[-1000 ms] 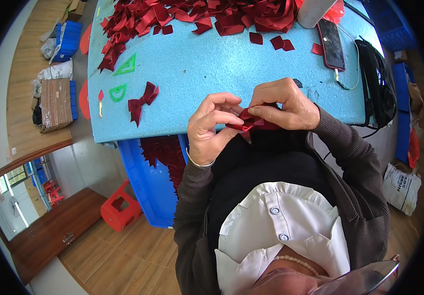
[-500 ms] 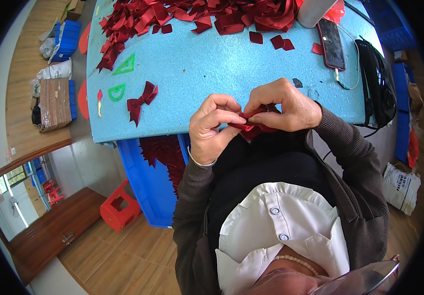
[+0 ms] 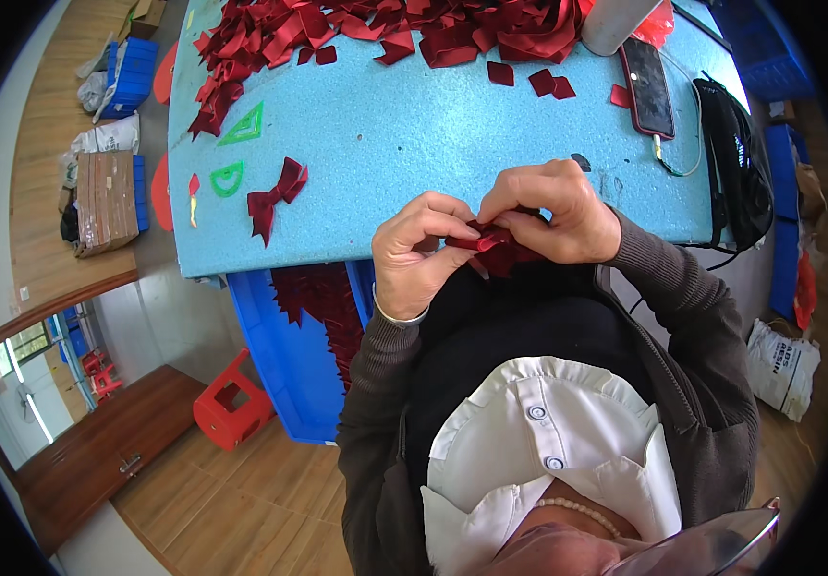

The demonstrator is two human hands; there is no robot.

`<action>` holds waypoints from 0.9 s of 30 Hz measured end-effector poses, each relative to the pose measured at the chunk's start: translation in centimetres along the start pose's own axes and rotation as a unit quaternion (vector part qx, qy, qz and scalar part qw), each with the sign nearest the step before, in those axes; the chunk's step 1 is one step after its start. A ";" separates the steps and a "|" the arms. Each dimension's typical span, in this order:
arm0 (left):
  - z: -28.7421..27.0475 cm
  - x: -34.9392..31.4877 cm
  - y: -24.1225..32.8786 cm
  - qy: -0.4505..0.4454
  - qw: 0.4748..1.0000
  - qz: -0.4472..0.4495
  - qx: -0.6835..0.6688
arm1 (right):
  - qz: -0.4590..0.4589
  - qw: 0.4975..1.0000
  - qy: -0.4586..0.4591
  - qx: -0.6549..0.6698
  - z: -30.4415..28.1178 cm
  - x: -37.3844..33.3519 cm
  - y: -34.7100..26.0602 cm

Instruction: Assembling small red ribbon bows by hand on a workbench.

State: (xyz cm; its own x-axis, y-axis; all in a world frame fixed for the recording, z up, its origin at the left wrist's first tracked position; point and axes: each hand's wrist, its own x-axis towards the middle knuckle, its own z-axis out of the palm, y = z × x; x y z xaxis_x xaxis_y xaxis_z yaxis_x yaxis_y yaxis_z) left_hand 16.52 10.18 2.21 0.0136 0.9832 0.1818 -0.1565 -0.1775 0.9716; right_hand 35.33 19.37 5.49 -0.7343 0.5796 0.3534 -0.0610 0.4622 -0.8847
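head view: both hands meet at the near edge of the light blue foam-topped table [image 3: 414, 144], just above the person's lap. the left hand [image 3: 421, 252] curls its fingers narrowly around one end of a dark red ribbon piece [image 3: 491, 245], thumb and forefinger pinched on it. the right hand [image 3: 553, 209] arches over the other end, fingertips closed on the same piece, apparently so the soft satin-like strip can be pressed into folds between them. much of the ribbon is hidden under the fingers.

to the left on the table lies a finished red bow [image 3: 277, 197], pinched at the middle with two flared loops, beside two green plastic stencils [image 3: 233, 154]. a heap of cut ribbon pieces [image 3: 385, 24] runs along the far edge. a phone [image 3: 646, 86] lies far right, cable attached. a blue bin [image 3: 289, 336] of red pieces sits under the table.
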 end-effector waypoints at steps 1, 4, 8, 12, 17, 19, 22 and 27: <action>-0.1 0.2 -0.3 0.000 1.000 0.000 0.001 | -0.021 1.000 -0.006 -0.014 0.0 0.0 0.3; -0.6 0.7 -1.0 -0.006 1.000 0.015 0.003 | -0.067 0.996 -0.014 -0.051 -0.1 0.1 1.5; -0.6 1.2 -0.9 -0.010 1.000 -0.014 -0.023 | -0.133 0.984 -0.029 -0.112 -0.4 0.2 3.0; -0.7 1.0 -1.2 -0.016 1.000 -0.007 -0.013 | -0.179 0.969 -0.057 -0.162 -0.8 0.3 3.3; 0.2 0.3 -0.4 -0.006 0.998 -0.045 -0.046 | -0.197 0.966 -0.066 -0.155 -1.1 0.0 2.6; 0.5 0.0 -0.2 -0.002 0.998 -0.051 -0.043 | -0.190 0.970 -0.062 -0.135 -1.1 -0.2 2.2; 0.9 0.0 0.2 -0.001 0.999 -0.043 -0.026 | -0.149 0.987 -0.043 -0.048 -1.1 -0.5 1.9; 1.7 0.4 0.7 0.004 0.999 -0.028 0.017 | 0.032 0.999 -0.034 -0.002 -2.0 -1.5 1.0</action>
State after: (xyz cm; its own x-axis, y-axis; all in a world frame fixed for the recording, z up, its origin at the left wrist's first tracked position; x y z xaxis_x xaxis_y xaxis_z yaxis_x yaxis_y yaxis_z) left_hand 18.08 10.37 3.20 0.0127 0.9920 0.1259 -0.1213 -0.1235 0.9849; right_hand 37.68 20.30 4.65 -0.7814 0.5606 0.2742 -0.0098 0.4282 -0.9036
